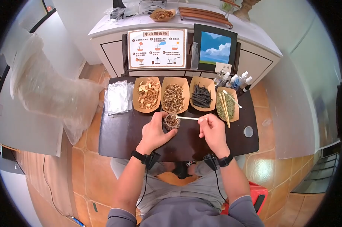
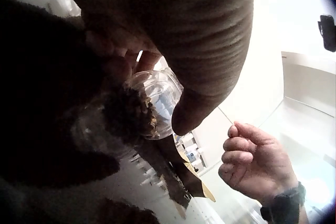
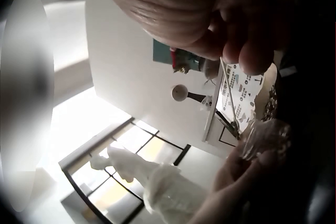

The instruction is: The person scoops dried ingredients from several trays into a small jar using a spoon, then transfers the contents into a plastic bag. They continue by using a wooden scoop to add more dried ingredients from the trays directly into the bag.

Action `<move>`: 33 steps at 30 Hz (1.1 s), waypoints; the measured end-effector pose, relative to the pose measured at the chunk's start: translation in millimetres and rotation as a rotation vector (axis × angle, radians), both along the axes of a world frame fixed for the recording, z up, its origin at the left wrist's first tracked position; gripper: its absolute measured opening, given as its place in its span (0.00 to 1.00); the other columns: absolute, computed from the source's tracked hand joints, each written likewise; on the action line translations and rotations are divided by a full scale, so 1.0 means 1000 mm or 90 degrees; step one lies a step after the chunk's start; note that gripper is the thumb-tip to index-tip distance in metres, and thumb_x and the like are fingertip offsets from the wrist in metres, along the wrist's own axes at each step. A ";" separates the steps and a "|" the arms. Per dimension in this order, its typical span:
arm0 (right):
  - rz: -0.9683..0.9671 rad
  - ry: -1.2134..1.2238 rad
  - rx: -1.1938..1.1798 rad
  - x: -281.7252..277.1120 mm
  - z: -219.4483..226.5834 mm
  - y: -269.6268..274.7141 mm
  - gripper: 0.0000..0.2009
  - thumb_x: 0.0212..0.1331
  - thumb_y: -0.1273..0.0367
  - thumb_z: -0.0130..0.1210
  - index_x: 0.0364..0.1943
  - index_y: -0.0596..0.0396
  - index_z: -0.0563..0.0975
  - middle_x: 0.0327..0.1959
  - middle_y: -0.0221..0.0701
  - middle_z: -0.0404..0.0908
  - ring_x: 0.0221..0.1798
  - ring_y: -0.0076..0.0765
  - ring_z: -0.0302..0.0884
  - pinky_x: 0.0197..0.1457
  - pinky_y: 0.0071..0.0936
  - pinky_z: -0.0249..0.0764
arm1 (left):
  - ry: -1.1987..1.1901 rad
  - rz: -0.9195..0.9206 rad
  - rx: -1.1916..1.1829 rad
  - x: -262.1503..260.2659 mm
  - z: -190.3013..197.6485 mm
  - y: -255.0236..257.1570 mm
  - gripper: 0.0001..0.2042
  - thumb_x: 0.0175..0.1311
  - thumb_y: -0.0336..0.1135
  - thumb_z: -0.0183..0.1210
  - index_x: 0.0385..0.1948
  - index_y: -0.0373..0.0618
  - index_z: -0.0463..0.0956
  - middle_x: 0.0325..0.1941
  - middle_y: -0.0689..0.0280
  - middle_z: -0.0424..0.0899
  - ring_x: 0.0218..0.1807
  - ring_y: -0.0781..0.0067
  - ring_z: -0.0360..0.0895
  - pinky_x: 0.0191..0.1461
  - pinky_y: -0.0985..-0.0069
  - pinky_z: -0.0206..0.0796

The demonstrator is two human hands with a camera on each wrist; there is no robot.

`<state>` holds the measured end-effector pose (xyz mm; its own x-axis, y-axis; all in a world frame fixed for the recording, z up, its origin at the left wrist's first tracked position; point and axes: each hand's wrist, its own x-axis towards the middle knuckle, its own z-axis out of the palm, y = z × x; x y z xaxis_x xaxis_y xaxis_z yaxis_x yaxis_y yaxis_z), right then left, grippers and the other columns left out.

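Note:
In the head view my left hand (image 1: 154, 130) grips a small clear plastic jar (image 1: 172, 127) near the table's middle, thumb on its near side. Brown dried bits show inside it, seen also through the clear wall of the jar (image 2: 164, 97) in the left wrist view. My right hand (image 1: 213, 132) pinches a thin white stick (image 1: 190, 118), held nearly level with its far end at the jar's mouth. The right wrist view shows the stick (image 3: 229, 92) slanting from the fingers toward the jar (image 3: 262, 137). A round clear lid (image 1: 248, 131) lies right of the right hand.
Several paper trays line the table (image 1: 118, 140): pale slices (image 1: 148, 94), brown bits (image 1: 173, 97), dark sticks (image 1: 201, 96) and green herb (image 1: 224, 108) with chopsticks across it. Clear bags (image 1: 118, 97) lie left, small bottles (image 1: 237, 80) back right. An instruction board (image 1: 157, 48) stands behind.

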<state>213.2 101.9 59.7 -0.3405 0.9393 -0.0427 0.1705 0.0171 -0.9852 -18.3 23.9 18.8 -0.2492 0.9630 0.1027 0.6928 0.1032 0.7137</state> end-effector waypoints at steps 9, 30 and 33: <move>-0.091 -0.188 0.379 -0.008 0.014 0.008 0.07 0.72 0.68 0.65 0.37 0.56 0.85 0.26 0.38 0.84 0.27 0.46 0.83 0.32 0.37 0.75 | -0.003 0.002 -0.021 0.001 0.002 0.000 0.35 0.57 0.51 0.76 0.63 0.45 0.72 0.58 0.57 0.85 0.56 0.48 0.87 0.58 0.56 0.77; -0.105 -0.082 -0.014 -0.052 -0.029 0.047 0.15 0.78 0.63 0.59 0.35 0.60 0.82 0.17 0.29 0.79 0.15 0.28 0.77 0.24 0.30 0.73 | -0.005 0.012 0.000 -0.002 -0.011 0.000 0.53 0.52 0.49 0.79 0.76 0.41 0.53 0.60 0.56 0.84 0.47 0.49 0.87 0.52 0.59 0.78; -0.083 -0.002 -0.100 -0.056 -0.037 0.048 0.14 0.78 0.64 0.58 0.36 0.62 0.83 0.18 0.27 0.79 0.15 0.24 0.76 0.21 0.25 0.72 | -0.002 0.013 -0.013 -0.001 -0.007 0.000 0.52 0.52 0.49 0.79 0.76 0.41 0.54 0.60 0.56 0.84 0.48 0.48 0.87 0.52 0.58 0.78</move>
